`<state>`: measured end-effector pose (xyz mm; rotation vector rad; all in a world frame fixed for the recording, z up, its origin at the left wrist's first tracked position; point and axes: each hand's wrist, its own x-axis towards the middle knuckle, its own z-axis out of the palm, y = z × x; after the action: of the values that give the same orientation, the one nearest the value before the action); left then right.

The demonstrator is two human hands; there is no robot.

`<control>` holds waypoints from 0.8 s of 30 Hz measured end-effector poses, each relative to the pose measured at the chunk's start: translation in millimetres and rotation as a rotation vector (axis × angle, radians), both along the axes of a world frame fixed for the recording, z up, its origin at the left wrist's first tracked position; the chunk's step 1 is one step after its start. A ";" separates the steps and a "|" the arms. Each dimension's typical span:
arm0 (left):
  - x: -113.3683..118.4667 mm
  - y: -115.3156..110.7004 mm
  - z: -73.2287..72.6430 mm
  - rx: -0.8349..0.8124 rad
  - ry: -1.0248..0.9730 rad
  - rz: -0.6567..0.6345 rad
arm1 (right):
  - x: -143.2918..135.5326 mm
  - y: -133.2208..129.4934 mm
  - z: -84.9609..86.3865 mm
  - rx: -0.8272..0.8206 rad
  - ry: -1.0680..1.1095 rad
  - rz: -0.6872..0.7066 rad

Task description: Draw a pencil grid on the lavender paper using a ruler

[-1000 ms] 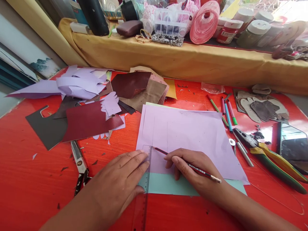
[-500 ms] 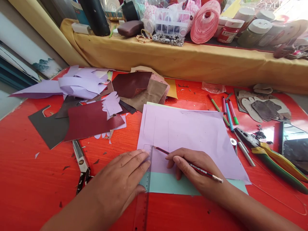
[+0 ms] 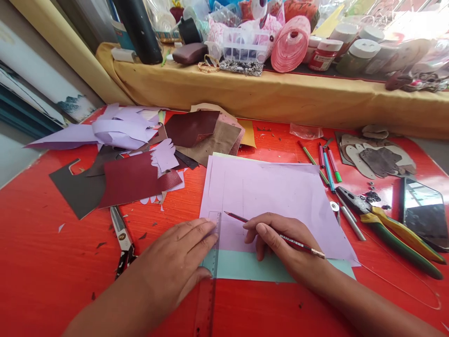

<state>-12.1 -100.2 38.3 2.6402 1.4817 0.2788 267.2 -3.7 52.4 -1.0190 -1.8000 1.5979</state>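
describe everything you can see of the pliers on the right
The pliers have a dark metal head and two curved handles coloured green and yellow, which look like plastic or rubber. They lie on the red table, head pointing up and left, handles spread apart and running down to the right. A phone lies just beyond the handles. No hand touches them.

Red tabletop [image 3: 59, 243]; ledge draped in tan cloth [image 3: 266, 93]; bright light upper right.
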 end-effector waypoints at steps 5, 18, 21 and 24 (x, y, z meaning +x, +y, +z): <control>-0.9 -1.1 -2.3 -0.007 0.015 0.015 | -2.0 -0.1 -0.4 0.013 -0.020 0.029; -1.1 8.1 3.0 0.058 0.010 -0.035 | -0.2 1.0 0.6 -0.110 0.126 -0.132; 2.6 14.5 0.6 0.150 0.039 -0.090 | 2.2 3.7 0.1 -0.118 0.145 -0.191; 10.2 18.5 -4.7 0.263 0.093 -0.081 | 5.4 6.5 -1.4 -0.116 0.161 -0.230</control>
<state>-1.9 -81.8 33.6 2.9481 1.4502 0.3725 272.6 2.8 51.0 -1.0743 -1.4431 1.6059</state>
